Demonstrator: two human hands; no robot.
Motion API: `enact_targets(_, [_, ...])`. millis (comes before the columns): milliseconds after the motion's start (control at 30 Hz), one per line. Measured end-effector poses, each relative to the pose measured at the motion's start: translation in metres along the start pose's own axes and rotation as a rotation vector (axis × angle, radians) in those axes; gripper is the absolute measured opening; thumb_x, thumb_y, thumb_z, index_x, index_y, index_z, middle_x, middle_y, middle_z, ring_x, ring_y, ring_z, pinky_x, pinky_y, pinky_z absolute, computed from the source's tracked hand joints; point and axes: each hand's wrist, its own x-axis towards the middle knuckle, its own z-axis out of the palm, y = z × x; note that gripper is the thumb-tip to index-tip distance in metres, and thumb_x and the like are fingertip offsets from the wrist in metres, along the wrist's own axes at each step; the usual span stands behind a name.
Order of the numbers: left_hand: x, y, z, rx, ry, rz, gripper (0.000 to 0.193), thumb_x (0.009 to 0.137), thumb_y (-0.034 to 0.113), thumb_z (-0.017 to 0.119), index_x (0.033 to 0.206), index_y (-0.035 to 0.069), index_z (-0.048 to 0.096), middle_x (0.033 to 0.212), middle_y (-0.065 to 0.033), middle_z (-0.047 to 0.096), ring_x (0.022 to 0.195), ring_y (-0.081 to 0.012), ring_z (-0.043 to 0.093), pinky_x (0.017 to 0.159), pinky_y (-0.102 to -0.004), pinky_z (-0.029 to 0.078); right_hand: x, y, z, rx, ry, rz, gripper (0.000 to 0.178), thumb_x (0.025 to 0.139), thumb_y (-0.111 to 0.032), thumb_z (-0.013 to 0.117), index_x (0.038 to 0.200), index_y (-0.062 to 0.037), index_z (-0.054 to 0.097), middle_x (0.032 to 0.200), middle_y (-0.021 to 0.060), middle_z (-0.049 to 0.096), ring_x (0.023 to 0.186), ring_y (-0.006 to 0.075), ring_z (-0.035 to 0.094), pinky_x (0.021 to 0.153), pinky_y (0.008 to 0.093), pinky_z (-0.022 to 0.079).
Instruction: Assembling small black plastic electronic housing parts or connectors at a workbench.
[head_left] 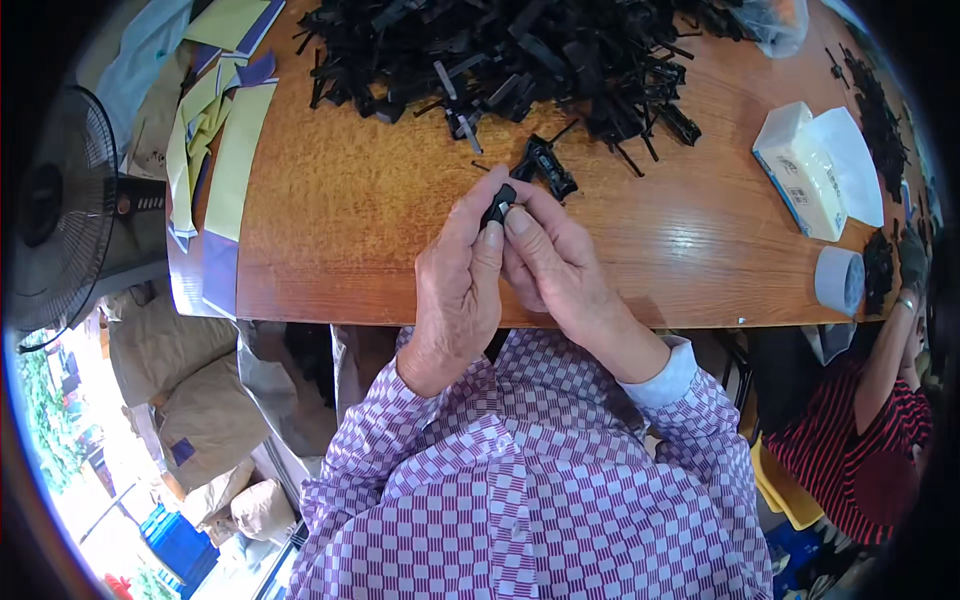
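A small black plastic part (499,205) is pinched between both my hands, above the wooden table near its front edge. My left hand (460,270) grips it from the left with thumb and fingertips. From the other side my right hand (560,255) presses its thumb against the part, the fingers curled behind. Just beyond my fingertips lies a loose black plastic piece (548,167) with a thin stem. Farther back spreads a large heap of similar black parts (500,60), several with grey strips. The fingers hide much of the held part.
A tissue pack (800,170) and a white tape roll (838,280) stand at the right. Yellow and purple paper sheets (235,150) cover the left edge, beside a fan (60,200). A person in a striped top (850,440) works at the far right. Brown sacks (205,415) lie lower left.
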Motion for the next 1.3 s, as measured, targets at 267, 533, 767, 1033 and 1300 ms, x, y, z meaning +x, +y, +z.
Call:
enact_targets(267, [0.005,0.005,0.008,0.125,0.053,0.033,0.032,0.095,0.002,0.045,0.126,0.002,0.051,0.108,-0.0161,0.062,0.096,-0.0216,0.063,0.079,-0.0283,0.050,0.005,-0.005,-0.009,0.012,-0.063,-0.043,0.036,0.100,-0.027,0.044,0.129,-0.0070,0.043,0.064,-0.0063,0.044,0.048,0.0008,0.036,0.042,0.0160,0.025])
enact_targets(533, [0.006,-0.001,0.007,0.040,-0.059,-0.056,0.029,0.094,0.002,0.047,0.123,0.003,0.048,0.099,-0.0107,0.063,0.091,-0.0176,0.063,0.078,-0.0263,0.049,0.007,-0.008,-0.036,-0.625,-0.049,-0.328,0.029,0.095,-0.022,0.052,0.117,-0.0037,0.050,0.072,0.0095,0.058,0.063,0.0174,0.059,0.056,0.0287,0.046])
enact_targets(767, [0.002,0.001,-0.013,-0.569,-0.035,-0.488,0.021,0.099,0.019,0.045,0.116,0.007,0.043,0.092,-0.0107,0.062,0.083,-0.0198,0.065,0.071,-0.0237,0.051,0.000,-0.033,-0.060,-1.450,0.253,-0.436,0.028,0.084,-0.024,0.066,0.100,-0.0059,0.052,0.073,0.0121,0.064,0.063,0.0292,0.064,0.051,0.0371,0.048])
enact_targets(1033, [-0.007,-0.016,-0.019,-0.998,-0.031,-0.687,0.016,0.099,0.024,0.045,0.102,0.010,0.051,0.087,-0.0097,0.059,0.075,-0.0200,0.061,0.065,-0.0269,0.050,0.015,-0.026,-0.054,-1.596,0.223,-0.511,0.023,0.082,-0.021,0.067,0.089,-0.0069,0.050,0.066,0.0087,0.061,0.055,0.0253,0.062,0.046,0.0349,0.046])
enact_targets(1300, [-0.005,-0.012,-0.031,-0.891,0.020,-0.627,0.018,0.097,0.019,0.046,0.104,0.004,0.053,0.088,-0.0096,0.058,0.069,-0.0155,0.056,0.058,-0.0225,0.042,0.019,-0.027,-0.044,-1.590,0.214,-0.628,0.023,0.081,-0.015,0.067,0.098,-0.0038,0.055,0.069,0.0113,0.062,0.058,0.0248,0.063,0.048,0.0341,0.046])
